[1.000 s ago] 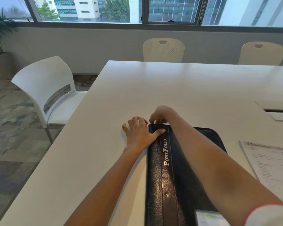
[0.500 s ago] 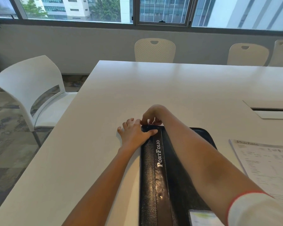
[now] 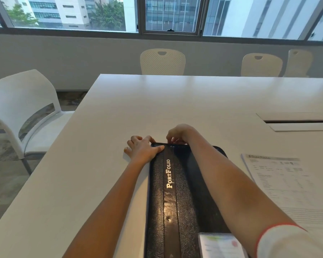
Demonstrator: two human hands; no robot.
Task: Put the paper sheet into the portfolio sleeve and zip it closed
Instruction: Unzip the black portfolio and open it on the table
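Note:
A black portfolio sleeve with white "PortFolio" lettering lies flat on the white table, its long side running away from me. My left hand presses flat on its far left corner, thumb on the cover. My right hand is curled at the far edge, fingertips pinched where the zip runs; the zip pull itself is hidden under the fingers. The printed paper sheet lies on the table to the right of the sleeve.
A small card or phone rests on the sleeve's near end. A cable hatch is set into the table at the right. A white chair stands at the left edge, and several beige chairs line the far side.
My right hand has shifted a little to the right along the sleeve's far edge. The left hand stays pressed on the corner. The camera has panned right.

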